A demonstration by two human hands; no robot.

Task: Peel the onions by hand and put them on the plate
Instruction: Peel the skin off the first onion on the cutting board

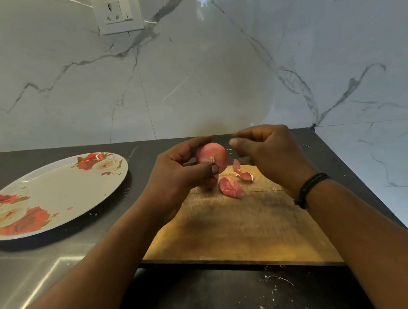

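My L hand (181, 170) gripped the onion (213, 156) above the board (236, 219). R hand (268, 154) was just beside it, fingers curled, thumb & finger pinched together.

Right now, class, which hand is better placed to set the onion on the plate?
Left. The left hand already grips the onion, and the plate lies on its side.

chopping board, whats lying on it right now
Two pink onion skins lie on the wooden board, below the held onion. The hands hide part of its far end.
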